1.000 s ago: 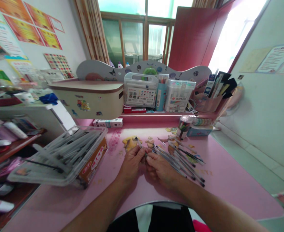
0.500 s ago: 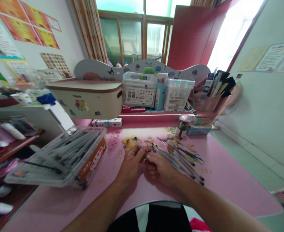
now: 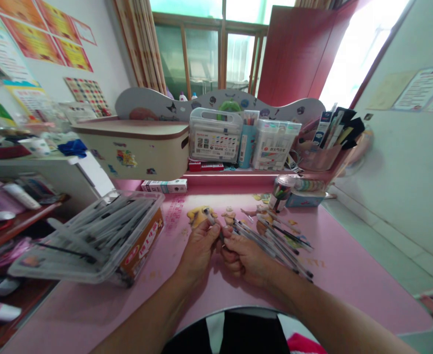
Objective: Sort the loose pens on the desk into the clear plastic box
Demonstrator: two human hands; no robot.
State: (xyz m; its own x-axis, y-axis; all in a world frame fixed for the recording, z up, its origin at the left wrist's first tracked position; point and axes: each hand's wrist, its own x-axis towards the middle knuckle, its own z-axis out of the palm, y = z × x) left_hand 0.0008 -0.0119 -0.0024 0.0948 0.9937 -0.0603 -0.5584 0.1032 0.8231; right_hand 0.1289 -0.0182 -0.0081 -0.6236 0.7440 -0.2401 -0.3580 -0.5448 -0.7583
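Over the middle of the pink desk, my left hand (image 3: 200, 244) pinches a slim pen (image 3: 211, 219) between thumb and fingers. Its dark upper end points away from me. Close beside it, my right hand (image 3: 246, 256) is closed, with curled fingers round the lower end of the same pen. A short dark stretch shows between the two hands; the rest is hidden by fingers. Just right of my right hand, several clear pens with dark ends (image 3: 280, 246) lie in a loose spread on the desk.
To the left stands a clear plastic box (image 3: 156, 209) heaped with pale pen-like tubes. A round container of pens (image 3: 281, 191) and a blue box (image 3: 304, 199) stand at the back right. The raised shelf (image 3: 231, 173) carries a cream bin (image 3: 146, 152) and marker cases.
The hands have stayed close together on the pen, and more of its dark lower part now shows between them. The whole view has shifted slightly.
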